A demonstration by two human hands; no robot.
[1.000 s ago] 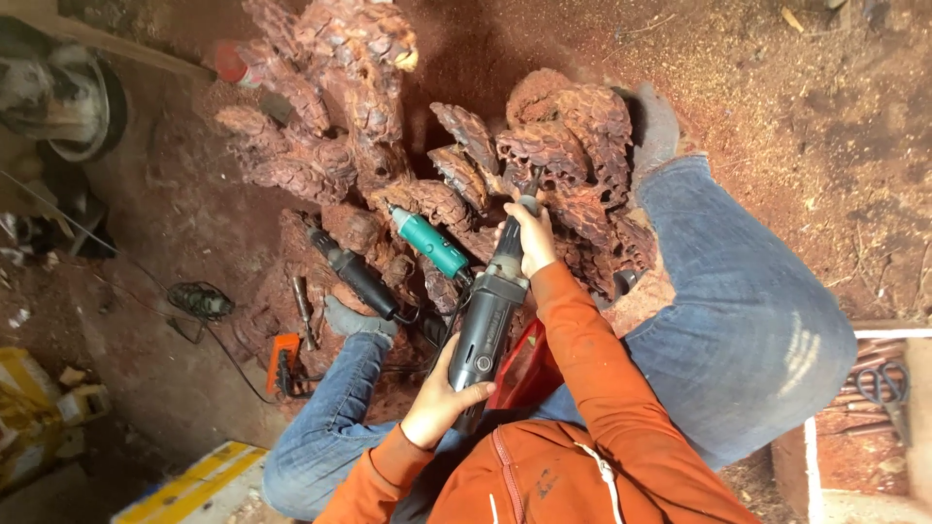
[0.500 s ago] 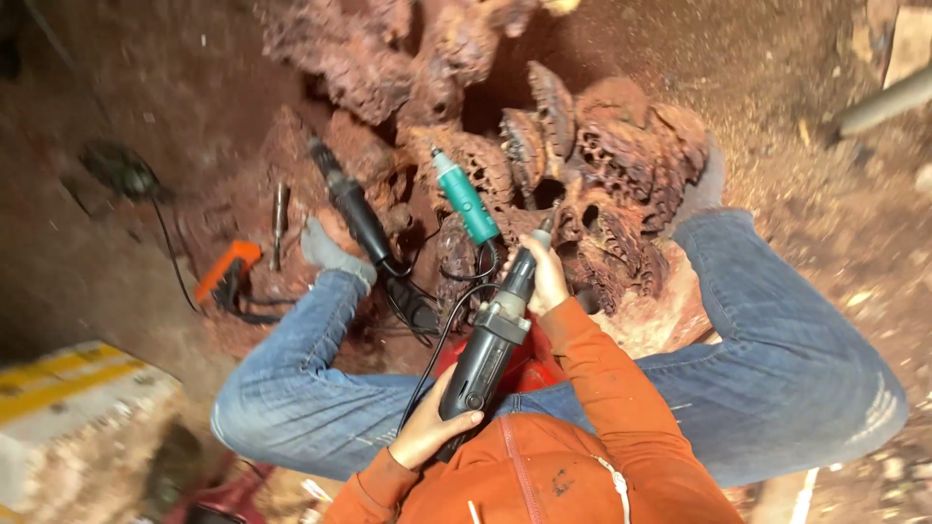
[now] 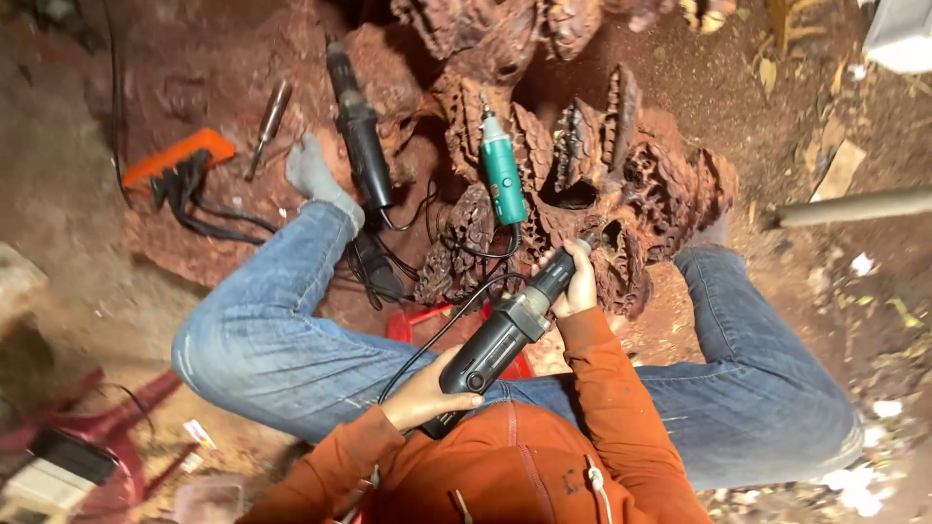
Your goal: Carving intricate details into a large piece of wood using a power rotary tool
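Your right hand is wrapped around the nose of the black die grinder, fingers closed just behind the bit, and your left hand is clasped around its rear body, close to your chest. The tip sits against the carved reddish root sculpture, right ahead of your right hand, between your knees.

To work this spot well, I would keep the right hand as the guide and the left only as support, so the bit touches lightly and does not dig into the thin ridges. Let the cord hang free below your left wrist, away from the tip.

Beyond your right hand, the teal grinder lies on the carving; further to the left lies a second black grinder, and beyond it an orange power strip and a small chisel on the dusty floor.

Compared with half a second ago, your grip looks unchanged; your head has shifted so the carving sits further right and higher in view.
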